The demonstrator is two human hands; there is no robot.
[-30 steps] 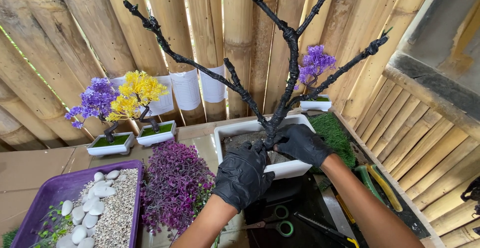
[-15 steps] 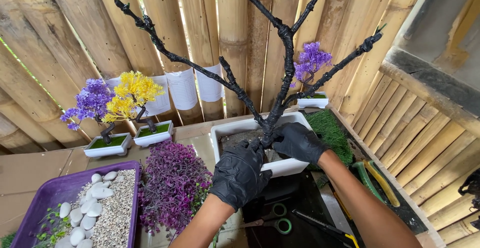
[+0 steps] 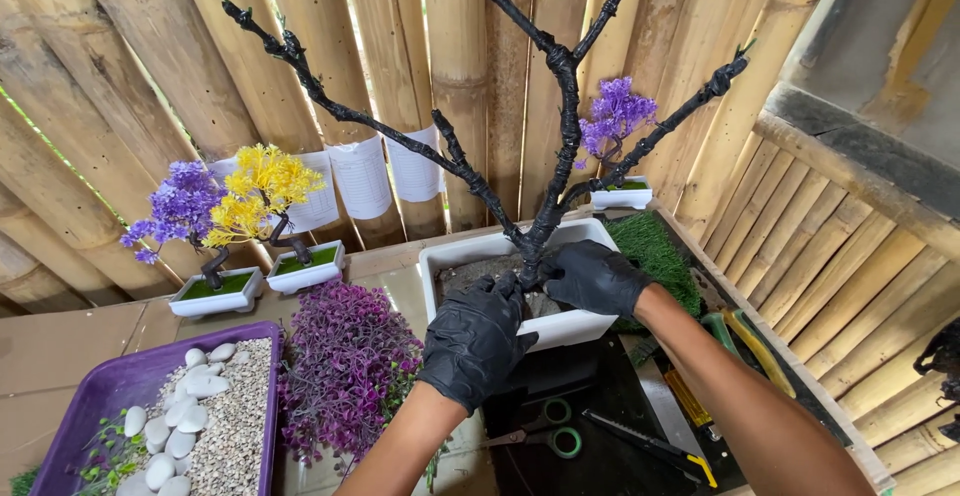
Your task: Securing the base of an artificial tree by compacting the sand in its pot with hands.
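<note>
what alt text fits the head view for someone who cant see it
Two black-gloved hands, left hand and right hand, grip the base of a bare black branched tree standing in a white rectangular pot. Small flowering trees and a purple pebble tray sit left.

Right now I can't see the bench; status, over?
Left hand, right hand: both grip base of black branched trunk. Trunk upright in white planter. Nothing obstructing.

The surface [image 3: 60, 341] carries a purple tray [image 3: 90, 396] at its near left corner, two small white pots [image 3: 255, 284] along the back edge, a white planter [image 3: 560, 328] mid-surface, and scissors [image 3: 545, 434] on a black mat [image 3: 600, 456] at the near edge.
</note>
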